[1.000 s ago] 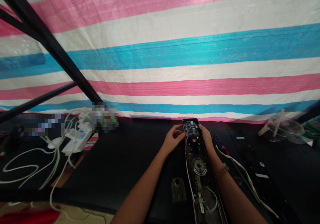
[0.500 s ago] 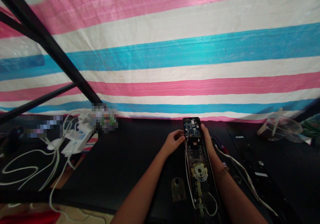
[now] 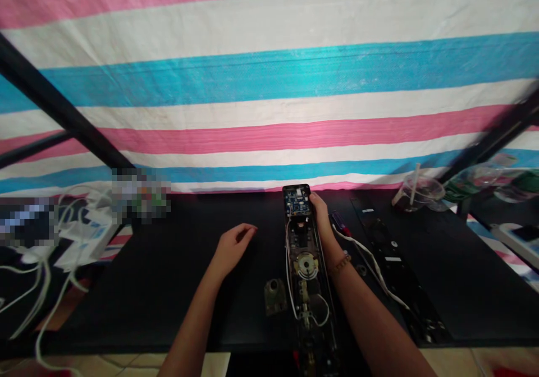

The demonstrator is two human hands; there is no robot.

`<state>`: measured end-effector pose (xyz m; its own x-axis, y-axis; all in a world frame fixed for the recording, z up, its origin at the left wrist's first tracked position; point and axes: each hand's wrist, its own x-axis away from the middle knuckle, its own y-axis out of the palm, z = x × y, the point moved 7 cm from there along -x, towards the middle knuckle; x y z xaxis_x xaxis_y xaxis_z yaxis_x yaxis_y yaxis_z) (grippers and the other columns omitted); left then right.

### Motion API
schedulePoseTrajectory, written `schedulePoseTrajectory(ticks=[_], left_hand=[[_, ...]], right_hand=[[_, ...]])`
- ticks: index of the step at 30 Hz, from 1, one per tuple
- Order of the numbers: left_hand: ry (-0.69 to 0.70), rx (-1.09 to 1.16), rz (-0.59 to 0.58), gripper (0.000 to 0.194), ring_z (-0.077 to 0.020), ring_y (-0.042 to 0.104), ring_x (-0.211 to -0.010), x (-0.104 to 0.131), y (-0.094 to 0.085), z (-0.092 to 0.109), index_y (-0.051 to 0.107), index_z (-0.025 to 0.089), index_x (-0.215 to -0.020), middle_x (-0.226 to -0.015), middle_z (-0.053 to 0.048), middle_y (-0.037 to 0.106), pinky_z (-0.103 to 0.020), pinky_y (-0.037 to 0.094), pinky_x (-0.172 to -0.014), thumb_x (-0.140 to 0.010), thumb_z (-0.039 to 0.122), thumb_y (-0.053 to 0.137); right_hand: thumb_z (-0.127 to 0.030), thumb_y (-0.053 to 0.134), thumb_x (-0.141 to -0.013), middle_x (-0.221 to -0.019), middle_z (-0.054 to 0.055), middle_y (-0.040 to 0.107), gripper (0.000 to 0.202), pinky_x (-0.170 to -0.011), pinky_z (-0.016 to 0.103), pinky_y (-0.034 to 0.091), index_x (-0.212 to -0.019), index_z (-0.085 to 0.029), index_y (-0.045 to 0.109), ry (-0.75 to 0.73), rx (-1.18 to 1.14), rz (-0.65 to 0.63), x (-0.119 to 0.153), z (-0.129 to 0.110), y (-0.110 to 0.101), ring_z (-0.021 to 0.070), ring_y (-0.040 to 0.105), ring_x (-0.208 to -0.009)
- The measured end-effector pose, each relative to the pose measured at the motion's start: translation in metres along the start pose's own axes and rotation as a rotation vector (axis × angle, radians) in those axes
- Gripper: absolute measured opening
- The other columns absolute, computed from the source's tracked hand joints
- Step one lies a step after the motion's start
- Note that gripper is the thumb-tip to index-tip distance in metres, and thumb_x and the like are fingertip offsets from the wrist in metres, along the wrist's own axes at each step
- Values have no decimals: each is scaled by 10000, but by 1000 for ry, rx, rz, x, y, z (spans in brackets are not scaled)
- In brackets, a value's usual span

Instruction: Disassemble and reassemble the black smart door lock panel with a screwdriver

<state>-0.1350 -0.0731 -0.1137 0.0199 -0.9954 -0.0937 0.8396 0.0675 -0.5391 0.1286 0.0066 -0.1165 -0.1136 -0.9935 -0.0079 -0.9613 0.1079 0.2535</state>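
Observation:
An opened electronic door lock panel [image 3: 306, 265], long and black, stands tilted up before me with its inside facing me. Its top end carries a blue circuit board [image 3: 297, 202]; lower down are a round metal part and a looped white wire. My right hand [image 3: 321, 214] grips the panel's upper right edge, its fingers mostly hidden behind it. Away to the left of the panel, my left hand [image 3: 233, 245] hovers over the black table with thumb and fingertips pinched together. Whatever may be between them is too small to see. A small metal plate with a hole [image 3: 275, 297] lies left of the panel.
Right of my right arm lie a purple-and-red screwdriver [image 3: 339, 224], a whitish cable [image 3: 374, 267] and a long black cover plate [image 3: 391, 259]. A plastic cup with a straw [image 3: 416, 192] stands at the back right. White cables and boxes [image 3: 86, 237] crowd the left side.
My left hand has come off the panel's upper left edge and moved left, its fingers pinched. My right hand still holds the panel. The view has turned to the right.

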Motion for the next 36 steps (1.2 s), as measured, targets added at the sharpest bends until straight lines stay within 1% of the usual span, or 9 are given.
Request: schedulePoseTrajectory(ticks=[7, 11, 13, 16, 19, 24, 27, 31, 36], left_hand=[[161, -299, 73, 272, -270, 640, -1085, 64, 22, 7, 760, 236, -1031, -1103, -83, 729, -490, 504, -1000, -897, 325, 541], [225, -318, 181, 283, -287, 597, -1161, 85, 28, 13, 742, 244, -1095, -1177, -91, 703, -517, 489, -1038, -913, 364, 562], [272, -326, 188, 281, -302, 559, -1213, 95, 35, 18, 740, 260, -1106, -1215, -87, 688, -534, 479, -1053, -899, 394, 606], [338, -344, 145, 246, -329, 508, -1263, 107, 46, 23, 764, 279, -1051, -1241, -83, 674, -557, 478, -1052, -863, 407, 670], [368, -354, 97, 193, -338, 497, -1264, 108, 52, 22, 784, 295, -992, -1246, -78, 671, -564, 492, -1034, -849, 391, 696], [383, -339, 60, 170, -336, 523, -1235, 104, 55, 18, 799, 307, -951, -1200, -75, 695, -566, 515, -1006, -854, 399, 694], [374, -341, 67, 187, -345, 522, -1257, 105, 55, 19, 796, 300, -981, -1212, -78, 700, -581, 502, -1025, -824, 376, 728], [360, -331, 34, 169, -343, 536, -1282, 109, 56, 25, 797, 289, -969, -1212, -73, 716, -578, 506, -1038, -810, 315, 746], [319, -267, 23, 170, -315, 592, -1245, 110, 54, 28, 788, 261, -998, -1112, -65, 763, -537, 542, -1019, -842, 280, 725]], right_hand=[[-496, 631, -731, -920, 47, 712, 417, -789, 303, 500, -995, -173, 660, -132, -31, 60, 0, -15, -5, 198, 634, -854], [-436, 592, -804, -1018, 88, 702, 347, -833, 311, 495, -1013, -166, 652, -294, 105, 281, 13, -47, -28, 198, 626, -928], [-418, 563, -837, -1006, 86, 705, 311, -816, 309, 497, -1002, -172, 658, -332, 157, 314, 25, -62, -43, 199, 630, -926], [-398, 558, -865, -927, 69, 714, 279, -776, 314, 503, -991, -183, 682, -314, 336, 167, 48, -72, -66, 203, 649, -859], [-339, 583, -862, -885, 81, 707, 238, -801, 363, 507, -972, -184, 727, -302, 755, 0, 82, -64, -90, 226, 652, -811], [-183, 552, -848, -1115, 153, 676, 377, -956, 472, 493, -1183, -193, 724, -312, 1219, -98, 136, -30, -122, 317, 618, -1047], [-103, 474, -839, -1141, 141, 684, 491, -976, 461, 510, -1260, -222, 697, -313, 1260, -75, 152, -16, -134, 302, 632, -1067], [-153, 469, -844, -1051, 137, 724, 369, -931, 466, 555, -1016, -225, 788, -341, 1160, -82, 155, -13, -141, 302, 687, -975], [-337, 551, -900, -1098, 131, 733, 302, -881, 459, 585, -1078, -241, 775, -439, 980, -54, 149, -39, -115, 308, 711, -966]])
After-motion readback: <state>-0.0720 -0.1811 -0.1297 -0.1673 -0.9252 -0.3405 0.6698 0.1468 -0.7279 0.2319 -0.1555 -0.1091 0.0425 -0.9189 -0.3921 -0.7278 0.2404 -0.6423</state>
